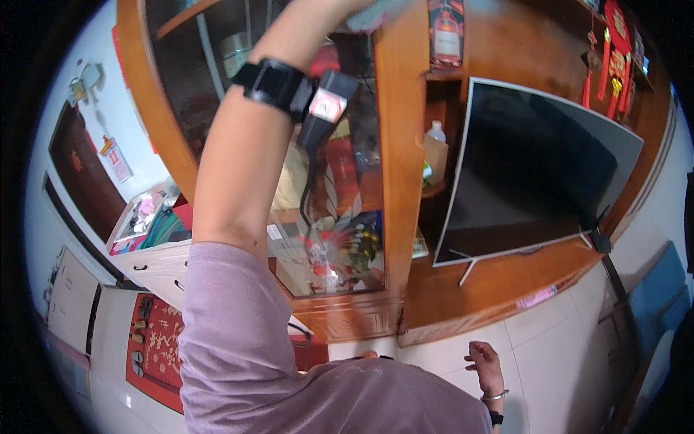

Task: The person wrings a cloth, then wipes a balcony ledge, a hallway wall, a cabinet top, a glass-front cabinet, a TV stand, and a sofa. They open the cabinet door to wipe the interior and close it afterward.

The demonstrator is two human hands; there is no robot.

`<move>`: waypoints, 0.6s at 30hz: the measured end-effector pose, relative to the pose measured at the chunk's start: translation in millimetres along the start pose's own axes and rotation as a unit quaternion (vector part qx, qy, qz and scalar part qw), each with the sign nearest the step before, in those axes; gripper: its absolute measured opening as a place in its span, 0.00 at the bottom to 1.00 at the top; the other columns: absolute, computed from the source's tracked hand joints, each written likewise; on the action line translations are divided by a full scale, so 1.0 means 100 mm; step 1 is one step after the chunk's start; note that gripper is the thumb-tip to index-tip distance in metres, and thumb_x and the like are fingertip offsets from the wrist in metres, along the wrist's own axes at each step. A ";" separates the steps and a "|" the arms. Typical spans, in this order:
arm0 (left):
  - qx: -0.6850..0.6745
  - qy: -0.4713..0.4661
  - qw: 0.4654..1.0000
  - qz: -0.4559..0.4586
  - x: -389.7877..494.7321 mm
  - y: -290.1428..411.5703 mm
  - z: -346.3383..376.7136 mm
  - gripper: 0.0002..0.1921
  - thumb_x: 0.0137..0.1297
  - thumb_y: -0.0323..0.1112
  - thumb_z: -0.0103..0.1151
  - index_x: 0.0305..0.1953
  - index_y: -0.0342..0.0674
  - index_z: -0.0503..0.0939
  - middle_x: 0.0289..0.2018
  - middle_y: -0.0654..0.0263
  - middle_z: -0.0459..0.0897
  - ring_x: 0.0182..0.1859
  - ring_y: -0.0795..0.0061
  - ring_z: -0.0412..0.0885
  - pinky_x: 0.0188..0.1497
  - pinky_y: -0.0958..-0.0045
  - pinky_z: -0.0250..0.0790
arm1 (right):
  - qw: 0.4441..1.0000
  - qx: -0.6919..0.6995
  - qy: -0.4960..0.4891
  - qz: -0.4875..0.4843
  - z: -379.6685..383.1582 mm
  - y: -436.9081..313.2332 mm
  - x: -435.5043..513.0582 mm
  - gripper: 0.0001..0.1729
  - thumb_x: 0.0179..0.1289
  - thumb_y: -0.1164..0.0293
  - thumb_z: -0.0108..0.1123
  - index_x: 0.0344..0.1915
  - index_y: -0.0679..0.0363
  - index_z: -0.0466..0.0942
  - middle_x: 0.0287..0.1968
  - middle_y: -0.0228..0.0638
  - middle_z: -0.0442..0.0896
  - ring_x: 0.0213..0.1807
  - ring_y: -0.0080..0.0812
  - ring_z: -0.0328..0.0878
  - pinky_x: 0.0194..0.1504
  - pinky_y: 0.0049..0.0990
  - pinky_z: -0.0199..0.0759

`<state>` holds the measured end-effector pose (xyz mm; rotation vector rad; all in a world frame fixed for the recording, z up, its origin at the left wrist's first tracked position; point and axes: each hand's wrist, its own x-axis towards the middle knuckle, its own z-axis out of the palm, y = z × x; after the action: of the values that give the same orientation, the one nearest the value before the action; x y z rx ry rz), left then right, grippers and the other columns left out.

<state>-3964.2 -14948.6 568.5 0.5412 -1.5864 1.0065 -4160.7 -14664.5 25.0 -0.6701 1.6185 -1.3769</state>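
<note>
My left arm is raised across the front of a wooden cabinet (401, 217) with glass doors. The top edge of the picture cuts off most of my left hand (355, 3), so its grip is hidden. Beside it, against the upper part of the cabinet, shows a pale, blurred thing that looks like a cloth (374, 16). A black strap (276, 89) circles that forearm, with a black device (331, 103) and cable attached. Low on the right, my right hand (484, 362) hangs above the tiled floor, fingers loosely bent and nothing in it. It wears a metal bangle (496, 396).
Right of the glass door, a flat television (537, 179) stands on the cabinet's low ledge (488, 287). A boxed bottle (447, 35) sits above. Red tasselled ornaments (615, 59) hang at right. At left are a cluttered white drawer unit (157, 268) and a red mat (157, 347) with shoes.
</note>
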 end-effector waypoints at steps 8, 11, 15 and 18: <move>-0.052 -0.237 0.969 0.038 -2.32 0.59 0.22 0.17 0.58 0.46 0.55 0.49 0.55 0.77 0.44 0.60 0.81 0.52 0.58 0.76 0.60 0.30 0.45 | 0.999 -0.005 0.020 0.039 -0.13 0.04 -0.21 0.17 0.65 0.65 0.58 0.50 0.61 0.75 0.42 0.30 0.78 0.39 0.25 0.78 0.34 0.23 0.74; -0.289 -0.303 0.905 -0.077 -3.56 0.88 0.23 0.20 0.60 0.44 0.57 0.53 0.51 0.77 0.55 0.62 0.77 0.63 0.64 0.68 0.72 0.47 0.37 | 0.994 -0.047 0.029 0.091 -0.08 -0.03 -0.18 0.18 0.66 0.64 0.58 0.51 0.61 0.74 0.42 0.30 0.79 0.39 0.24 0.78 0.34 0.22 0.74; -0.243 -0.526 0.812 -0.077 -5.01 1.13 0.09 0.23 0.64 0.50 0.51 0.56 0.46 0.76 0.56 0.62 0.77 0.63 0.60 0.68 0.73 0.55 0.39 | 0.997 -0.060 -0.016 0.039 -0.03 -0.07 -0.25 0.18 0.65 0.65 0.59 0.51 0.61 0.74 0.42 0.30 0.79 0.38 0.23 0.77 0.35 0.22 0.74; -0.128 -0.457 0.880 0.041 -5.38 1.13 -0.13 0.23 0.63 0.50 0.54 0.55 0.43 0.76 0.56 0.48 0.74 0.63 0.46 0.65 0.72 0.53 0.42 | 0.995 -0.082 -0.029 0.039 0.00 -0.07 -0.30 0.18 0.64 0.66 0.59 0.51 0.62 0.75 0.41 0.30 0.79 0.38 0.23 0.77 0.35 0.23 0.74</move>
<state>-3900.6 -14968.5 23.0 0.8338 -2.5511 0.5810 -4147.2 -14640.7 39.9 -0.7289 1.7060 -1.1675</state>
